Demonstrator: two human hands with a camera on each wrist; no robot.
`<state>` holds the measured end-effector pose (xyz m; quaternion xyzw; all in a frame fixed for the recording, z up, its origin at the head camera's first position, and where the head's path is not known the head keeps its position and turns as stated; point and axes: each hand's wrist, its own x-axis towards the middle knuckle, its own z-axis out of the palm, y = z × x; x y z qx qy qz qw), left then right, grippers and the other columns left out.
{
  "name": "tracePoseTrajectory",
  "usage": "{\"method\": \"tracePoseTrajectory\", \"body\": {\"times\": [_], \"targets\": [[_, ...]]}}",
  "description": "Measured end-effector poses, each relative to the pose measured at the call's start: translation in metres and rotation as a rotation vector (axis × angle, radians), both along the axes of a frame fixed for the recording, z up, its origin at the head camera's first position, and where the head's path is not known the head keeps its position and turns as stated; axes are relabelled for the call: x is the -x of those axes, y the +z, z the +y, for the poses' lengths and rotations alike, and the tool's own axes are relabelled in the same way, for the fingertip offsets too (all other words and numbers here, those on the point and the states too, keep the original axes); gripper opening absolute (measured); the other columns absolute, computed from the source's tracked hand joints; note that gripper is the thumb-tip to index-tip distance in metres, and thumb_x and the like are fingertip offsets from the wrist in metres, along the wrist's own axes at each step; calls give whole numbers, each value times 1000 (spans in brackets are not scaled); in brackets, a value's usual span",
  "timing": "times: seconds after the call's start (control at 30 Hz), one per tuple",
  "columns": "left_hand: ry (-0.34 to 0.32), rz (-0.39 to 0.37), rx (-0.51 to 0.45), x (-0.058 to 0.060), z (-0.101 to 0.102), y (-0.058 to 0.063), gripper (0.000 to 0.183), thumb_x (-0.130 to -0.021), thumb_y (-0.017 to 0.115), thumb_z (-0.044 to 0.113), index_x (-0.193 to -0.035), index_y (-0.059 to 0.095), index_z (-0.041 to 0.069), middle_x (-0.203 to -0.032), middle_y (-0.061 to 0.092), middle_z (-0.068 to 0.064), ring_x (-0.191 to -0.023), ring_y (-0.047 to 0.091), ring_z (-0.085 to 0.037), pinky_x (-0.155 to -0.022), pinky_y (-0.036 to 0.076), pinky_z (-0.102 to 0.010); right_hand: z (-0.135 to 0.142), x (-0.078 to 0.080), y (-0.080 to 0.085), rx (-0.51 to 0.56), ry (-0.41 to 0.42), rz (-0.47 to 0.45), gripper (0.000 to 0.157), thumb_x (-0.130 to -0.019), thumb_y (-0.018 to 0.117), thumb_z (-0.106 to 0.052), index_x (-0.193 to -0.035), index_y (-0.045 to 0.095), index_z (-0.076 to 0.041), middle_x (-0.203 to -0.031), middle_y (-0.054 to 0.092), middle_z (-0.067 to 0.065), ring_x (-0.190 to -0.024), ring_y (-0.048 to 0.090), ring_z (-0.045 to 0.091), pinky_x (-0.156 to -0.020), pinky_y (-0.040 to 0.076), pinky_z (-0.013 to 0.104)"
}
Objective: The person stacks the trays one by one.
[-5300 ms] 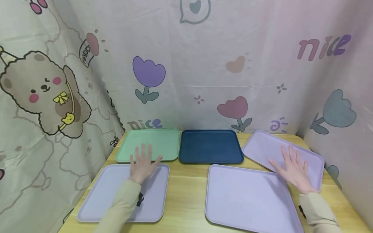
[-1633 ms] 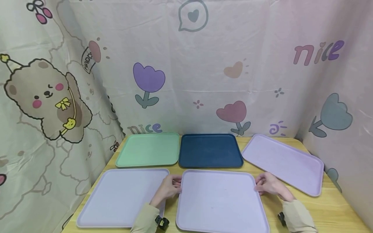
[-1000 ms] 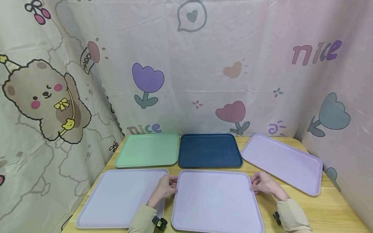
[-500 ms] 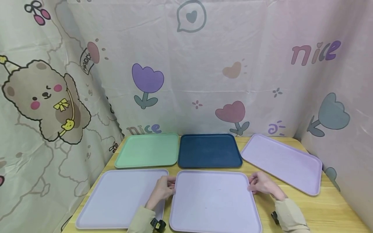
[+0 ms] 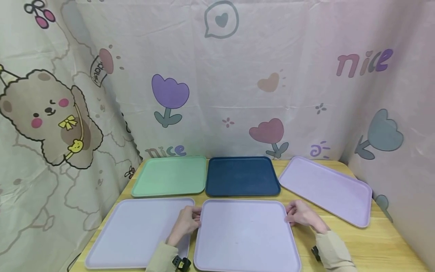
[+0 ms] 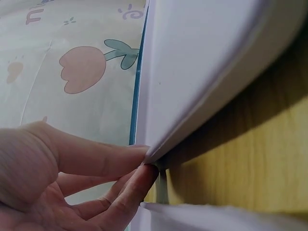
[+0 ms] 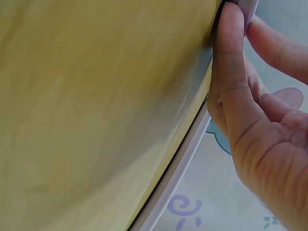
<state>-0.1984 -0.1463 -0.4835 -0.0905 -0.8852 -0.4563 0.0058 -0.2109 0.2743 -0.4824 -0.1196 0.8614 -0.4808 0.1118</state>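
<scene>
A large lilac tray [image 5: 247,236] lies at the front middle of the table in the head view. My left hand [image 5: 185,223] pinches its left rim near the far corner. In the left wrist view the thumb [image 6: 103,161] presses the tray's edge from above, with fingertips beneath it. My right hand [image 5: 302,214] pinches the opposite rim, also near the far corner. The right wrist view shows a finger [image 7: 231,43] under the tray's edge and the thumb on the other side. The left hand overlaps a second large lilac tray [image 5: 139,234] in the head view.
Along the back of the table stand a green tray [image 5: 170,176] and a navy tray [image 5: 242,176] side by side. A smaller lilac tray [image 5: 326,190] lies askew at the back right. Wood tabletop [image 5: 370,245] shows at the right. A printed curtain [image 5: 217,75] encloses the table.
Both hands came down from hovering open over the trays and gripped the front middle tray. It moved left and now sits straighter; over the last second it shifted only slightly.
</scene>
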Motion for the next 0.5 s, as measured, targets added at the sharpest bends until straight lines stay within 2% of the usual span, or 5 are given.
{"method": "tracePoseTrajectory", "body": {"times": [0.33, 0.5], "targets": [[6, -10, 5, 0, -1, 0, 47, -66, 62, -17, -112, 68, -17, -91, 74, -19, -80, 70, -21, -68, 60, -23, 0, 1, -2, -4, -10, -4, 17, -79, 69, 10, -89, 57, 15, -73, 65, 11, -59, 64, 18, -54, 60, 30], [10, -17, 11, -1, -1, 2, 46, -67, 63, -16, -113, 68, -16, -93, 74, -20, -81, 71, -23, -70, 62, -29, 1, 2, -2, 7, -15, -16, 18, -79, 70, 10, -90, 58, 16, -74, 66, 11, -59, 64, 17, -55, 61, 30]]}}
